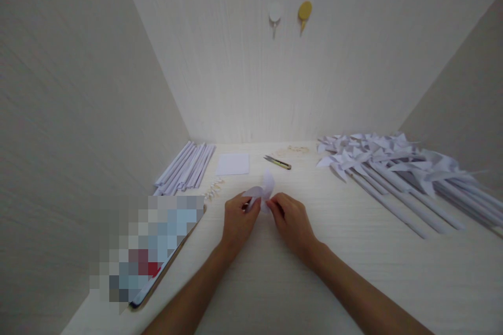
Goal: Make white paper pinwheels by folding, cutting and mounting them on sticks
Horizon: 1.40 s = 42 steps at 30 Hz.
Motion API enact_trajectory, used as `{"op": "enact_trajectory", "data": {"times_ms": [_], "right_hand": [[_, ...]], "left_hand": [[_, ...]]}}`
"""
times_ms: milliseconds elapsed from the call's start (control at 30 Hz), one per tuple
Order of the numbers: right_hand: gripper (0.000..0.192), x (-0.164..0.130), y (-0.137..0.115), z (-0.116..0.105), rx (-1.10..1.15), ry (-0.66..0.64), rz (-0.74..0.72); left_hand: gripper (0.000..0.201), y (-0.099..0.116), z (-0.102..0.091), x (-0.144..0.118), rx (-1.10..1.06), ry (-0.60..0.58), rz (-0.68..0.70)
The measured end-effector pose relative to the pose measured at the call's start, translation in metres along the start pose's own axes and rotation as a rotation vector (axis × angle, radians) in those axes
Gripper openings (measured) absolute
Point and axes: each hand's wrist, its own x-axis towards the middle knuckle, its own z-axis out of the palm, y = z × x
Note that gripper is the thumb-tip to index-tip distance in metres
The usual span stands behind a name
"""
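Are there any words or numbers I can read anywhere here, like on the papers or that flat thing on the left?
No text can be read anywhere.
Flat device: its face is blurred out, nothing readable.
Folded paper held in the left hand and right hand: blank.
Square paper sheet: blank.
Paper rolls and pinwheels: plain white.
Small cutter: too small to show any marking.

I see both my bare forearms reaching forward and converging. My left hand (239,220) sits knuckles up, fingers curled in, thumb and fingertips pinched toward the right. My right hand (291,221) mirrors it just beside, fingers bent, tips pinched toward the left. The two sets of fingertips nearly meet, wrists level.
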Motion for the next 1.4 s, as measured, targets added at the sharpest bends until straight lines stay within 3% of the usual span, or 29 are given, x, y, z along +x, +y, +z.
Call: {"op": "enact_trajectory", "data": {"times_ms": [433,1400], "right_hand": [[0.018,0.0060,-0.0005,-0.0053,0.189,0.006,0.070],[0.019,0.0067,-0.0018,-0.0066,0.202,0.020,0.127]], "left_hand": [[0.029,0.0038,-0.0032,0.0037,-0.208,-0.028,-0.162],[0.028,0.0032,-0.0022,0.0014,-0.177,-0.009,-0.116]]}}
